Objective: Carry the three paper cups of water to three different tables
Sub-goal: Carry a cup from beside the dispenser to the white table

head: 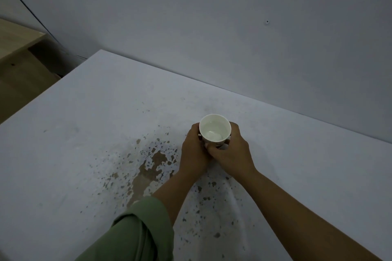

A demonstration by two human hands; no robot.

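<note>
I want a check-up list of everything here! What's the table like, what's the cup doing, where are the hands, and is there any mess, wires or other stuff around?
Surface: white table, paint worn off in brown patches and flecks near the middle.
Job's things: one paper cup, upright, water inside; only this cup is seen. Whether it rests on the table cannot be told.
Clutter: nothing seen.
Hands: left hand and right hand both wrap the cup from opposite sides; a green sleeve is rolled up on the left arm.
Cables: nothing seen.
Surroundings: plain grey wall behind the table; a wooden table at far left.
</note>
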